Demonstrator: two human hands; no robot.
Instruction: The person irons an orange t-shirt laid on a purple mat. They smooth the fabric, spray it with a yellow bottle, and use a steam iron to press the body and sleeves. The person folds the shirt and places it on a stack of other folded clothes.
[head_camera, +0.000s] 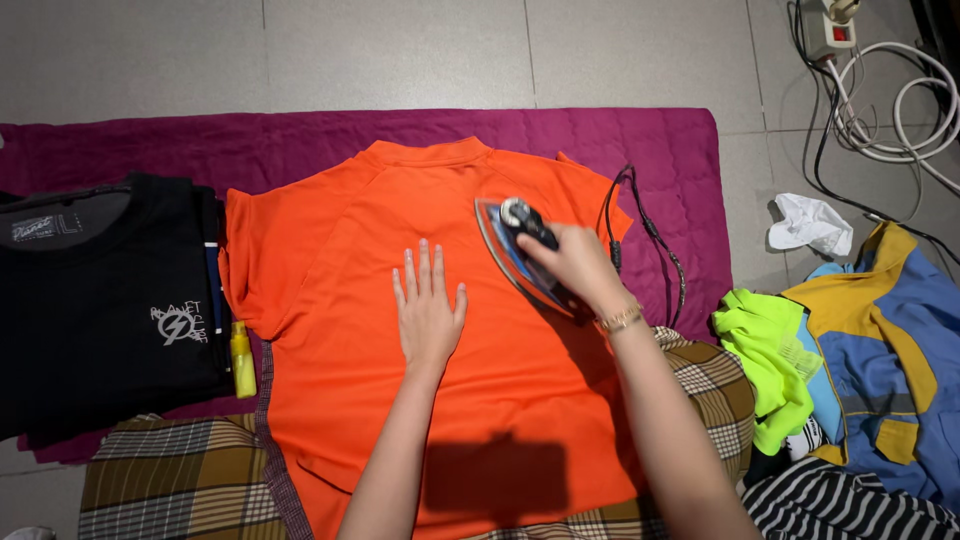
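Purple mat (640, 150) — right hand (575, 262) grips iron (520, 255) on orange shirt (400, 400).

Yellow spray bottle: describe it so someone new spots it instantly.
Start at the magenta quilted mat on the floor. The yellow spray bottle lies on it, between the black shirt and the orange shirt. It is the only small, hard, yellow object among fabrics.

One iron (520, 250), two T-shirts (400, 250)

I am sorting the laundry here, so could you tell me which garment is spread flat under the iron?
The orange T-shirt, spread on the purple blanket; the black shirt lies folded, the others heaped.
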